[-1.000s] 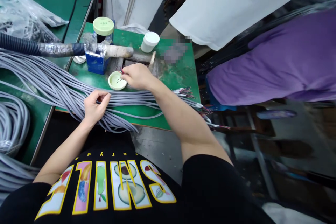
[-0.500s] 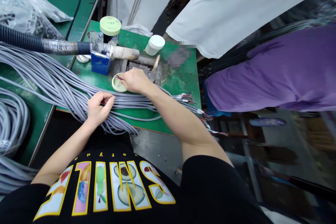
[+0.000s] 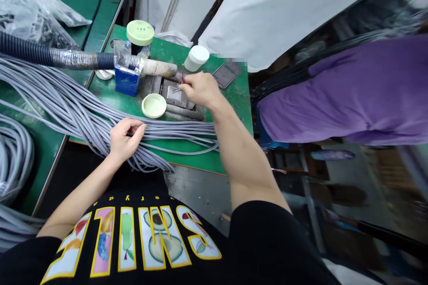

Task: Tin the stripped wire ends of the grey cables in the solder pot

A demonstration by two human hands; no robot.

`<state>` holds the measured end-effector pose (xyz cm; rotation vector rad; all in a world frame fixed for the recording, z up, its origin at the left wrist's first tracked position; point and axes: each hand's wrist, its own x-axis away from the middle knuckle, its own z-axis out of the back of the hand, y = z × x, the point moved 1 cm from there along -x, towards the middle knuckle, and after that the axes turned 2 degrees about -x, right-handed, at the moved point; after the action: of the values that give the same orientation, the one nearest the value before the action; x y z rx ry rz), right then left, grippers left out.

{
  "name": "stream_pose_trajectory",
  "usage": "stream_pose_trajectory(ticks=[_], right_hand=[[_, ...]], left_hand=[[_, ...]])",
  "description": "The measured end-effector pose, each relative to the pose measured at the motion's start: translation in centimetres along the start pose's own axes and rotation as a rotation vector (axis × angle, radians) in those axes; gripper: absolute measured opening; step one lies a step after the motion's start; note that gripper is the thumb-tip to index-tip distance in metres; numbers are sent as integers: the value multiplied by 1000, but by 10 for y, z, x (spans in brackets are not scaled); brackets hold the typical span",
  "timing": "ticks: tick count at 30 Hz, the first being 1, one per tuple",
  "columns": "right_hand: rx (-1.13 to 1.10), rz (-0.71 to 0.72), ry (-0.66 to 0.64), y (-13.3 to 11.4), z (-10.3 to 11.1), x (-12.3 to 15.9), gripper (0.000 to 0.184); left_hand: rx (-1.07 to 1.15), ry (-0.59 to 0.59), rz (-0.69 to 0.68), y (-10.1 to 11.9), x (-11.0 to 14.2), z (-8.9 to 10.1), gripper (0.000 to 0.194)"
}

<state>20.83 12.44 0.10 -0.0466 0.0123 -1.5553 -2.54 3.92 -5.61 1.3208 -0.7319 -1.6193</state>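
- Right hand [image 3: 202, 90] pinches the thin wires [image 3: 182, 81] — over the silvery square [image 3: 171, 94]!
- Left hand [image 3: 125, 140] curls over the grey cables [image 3: 180, 131] — gripping or not, can't tell.
- Pale dish [image 3: 154, 106] sits nearby.

Right hand [image 3: 204, 90] outstretched, fingers [image 3: 191, 79] apparently pinched; left hand [image 3: 125, 140] loosely curled.

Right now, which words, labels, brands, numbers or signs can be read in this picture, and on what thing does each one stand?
"SMILE": large, upside down, across the black shirt.
"eryd": small, spaced letters above it in the picture, also upside down on the shirt; the ends are unclear.
Light green lid: dark marks, too small to read.
I can make out no other text.
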Motion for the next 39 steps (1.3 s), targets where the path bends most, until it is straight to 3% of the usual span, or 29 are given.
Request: stream_pose_trajectory(ticks=[7,16,24,27,32,39], right_hand=[[35,-137,-78,18,-22,-9,30],[94,-166,-153,19,-34,-16,34],[80,-169,-137,21,-36,-17,32],[49,-114,-75,20,-26,-11,28],[-81,138,10,0,-4,7,25],[32,281,-102,-49,-3,21,30]], left_hand=[[-10,2,-44,0,0,0,11],[-29,11,-79,1,1,0,11],[-58,19,-125,1,1,-1,11],[-60,21,-132,0,1,-1,11],[-58,23,-144,1,1,-2,11],[-49,31,-136,0,3,-3,12]])
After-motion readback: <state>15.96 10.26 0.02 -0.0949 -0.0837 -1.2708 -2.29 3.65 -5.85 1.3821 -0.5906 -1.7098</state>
